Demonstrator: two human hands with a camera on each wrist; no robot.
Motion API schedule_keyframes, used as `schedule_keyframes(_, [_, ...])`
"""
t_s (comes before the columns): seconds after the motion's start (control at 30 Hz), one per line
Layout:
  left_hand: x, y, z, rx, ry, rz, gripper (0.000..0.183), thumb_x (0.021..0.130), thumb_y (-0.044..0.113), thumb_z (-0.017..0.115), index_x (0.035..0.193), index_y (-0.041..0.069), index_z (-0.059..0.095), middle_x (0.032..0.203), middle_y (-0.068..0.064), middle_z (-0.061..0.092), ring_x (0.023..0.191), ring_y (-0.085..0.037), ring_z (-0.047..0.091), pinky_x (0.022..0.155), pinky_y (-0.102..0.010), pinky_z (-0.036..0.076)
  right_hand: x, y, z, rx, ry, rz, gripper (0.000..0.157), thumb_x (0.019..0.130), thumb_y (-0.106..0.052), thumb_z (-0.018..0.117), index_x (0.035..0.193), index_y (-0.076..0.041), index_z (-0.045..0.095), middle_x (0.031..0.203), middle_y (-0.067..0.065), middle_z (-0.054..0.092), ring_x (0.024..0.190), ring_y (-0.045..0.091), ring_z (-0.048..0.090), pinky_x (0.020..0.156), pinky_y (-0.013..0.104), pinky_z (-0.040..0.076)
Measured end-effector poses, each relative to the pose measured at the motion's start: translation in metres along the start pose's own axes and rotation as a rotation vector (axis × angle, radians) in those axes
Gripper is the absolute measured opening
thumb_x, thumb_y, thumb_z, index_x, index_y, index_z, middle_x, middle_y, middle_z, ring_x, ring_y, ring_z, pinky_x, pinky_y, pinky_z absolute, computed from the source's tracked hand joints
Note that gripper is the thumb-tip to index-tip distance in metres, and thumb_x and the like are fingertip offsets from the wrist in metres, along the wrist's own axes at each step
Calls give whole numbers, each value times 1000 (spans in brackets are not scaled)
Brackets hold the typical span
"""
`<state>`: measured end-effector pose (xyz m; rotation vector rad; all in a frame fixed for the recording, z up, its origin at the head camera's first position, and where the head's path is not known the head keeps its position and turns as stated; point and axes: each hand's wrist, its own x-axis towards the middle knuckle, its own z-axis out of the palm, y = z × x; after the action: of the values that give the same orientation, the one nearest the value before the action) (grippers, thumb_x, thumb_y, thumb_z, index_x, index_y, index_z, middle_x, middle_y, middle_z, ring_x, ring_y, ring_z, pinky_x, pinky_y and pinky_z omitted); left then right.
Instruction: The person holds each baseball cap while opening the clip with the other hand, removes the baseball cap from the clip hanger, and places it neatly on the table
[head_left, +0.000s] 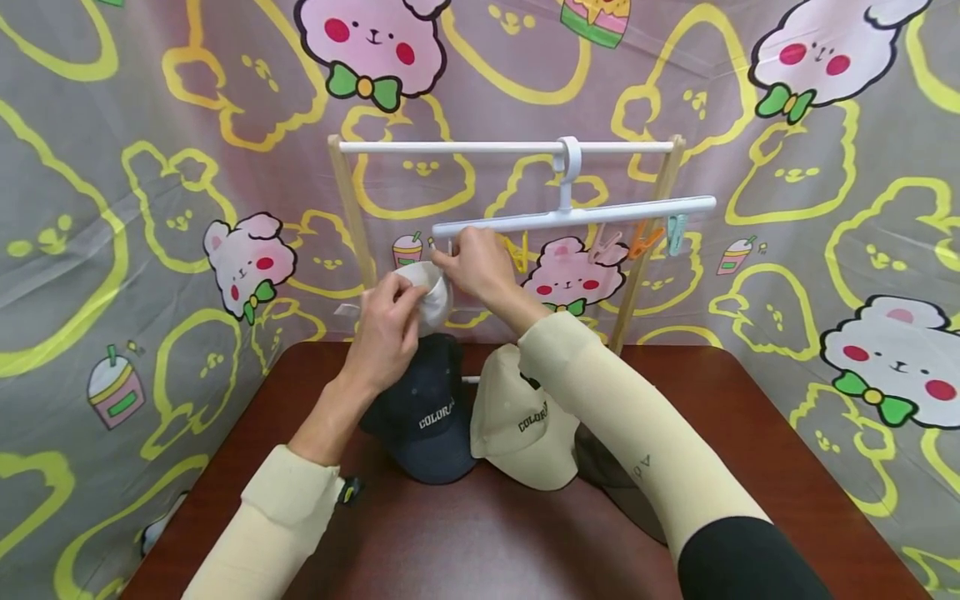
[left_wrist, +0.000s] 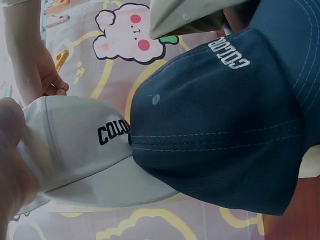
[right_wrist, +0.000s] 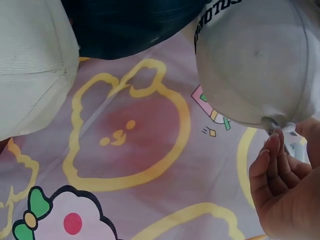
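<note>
A white cap hangs below the left end of a white clip hanger. My left hand grips its edge; in the left wrist view the lettered front of this cap shows. My right hand is at the hanger's left end, its fingertips together at the top of the cap. There, in the right wrist view, the right hand pinches a small pale clip against the crown. The clip's jaws are mostly hidden by fingers and fabric.
A navy cap, a beige cap and a dark cap stand on the brown table. The hanger hooks over a rack's white rail. Yellow, pink, orange and teal clips hang from it.
</note>
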<state>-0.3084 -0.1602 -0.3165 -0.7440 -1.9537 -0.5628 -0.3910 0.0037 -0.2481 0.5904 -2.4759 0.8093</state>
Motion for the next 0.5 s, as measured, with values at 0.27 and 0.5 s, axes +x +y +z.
schedule_keyframes(0.27, [-5,-9,1,-27,11,-110,24,93,-4,57,113,-4,71,99,-18,53,91,-36,58,87,-57,37,1,9,2,40,7,-40,47,95,-28,68,52,-10,56,48,0,48,41,12,41,42,25,29])
schedule_keyframes(0.5, [-14,-24,0,-8,56,-177,23,93,-3,59,112,-4,71,98,-18,54,90,-35,58,86,-57,36,1,15,3,105,-3,-63,45,94,-20,64,52,-8,56,48,1,48,41,12,39,41,25,27])
